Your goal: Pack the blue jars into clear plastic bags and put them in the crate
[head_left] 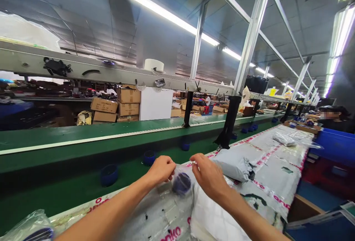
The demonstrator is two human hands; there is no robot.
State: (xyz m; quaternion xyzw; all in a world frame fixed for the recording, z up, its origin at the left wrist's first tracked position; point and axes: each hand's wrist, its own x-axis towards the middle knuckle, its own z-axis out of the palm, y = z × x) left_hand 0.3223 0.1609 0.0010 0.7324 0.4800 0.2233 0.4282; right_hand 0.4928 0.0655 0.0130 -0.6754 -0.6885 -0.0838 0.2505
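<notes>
Both hands pinch, neither clenched nor released. Left hand (160, 170) has its fingers closed on the upper left of a clear plastic bag (186, 170); right hand (207, 177) is closed on the bag's top edge, where a thin white strip (193, 163) shows. Bag contains a dark blue round item (181, 183), exact kind unclear through the film.

Head view: bag hangs between the hands over white mailers (213, 220), toward the side by the green conveyor (69, 148). Contact with the mailers cannot be told. Handling, judged: light, soft film, probably slippery; top edge offers the best hold, with the item firmer to grip through the bag.

Similar dark blue round items (109, 175) sit in a row against the conveyor's green side. Another clear bag (26, 224) lies at the lower left corner. Grey mailer (234, 165) lies right of the right hand. Co-worker (334, 121) is at far right, behind a blue bin (337, 145).
</notes>
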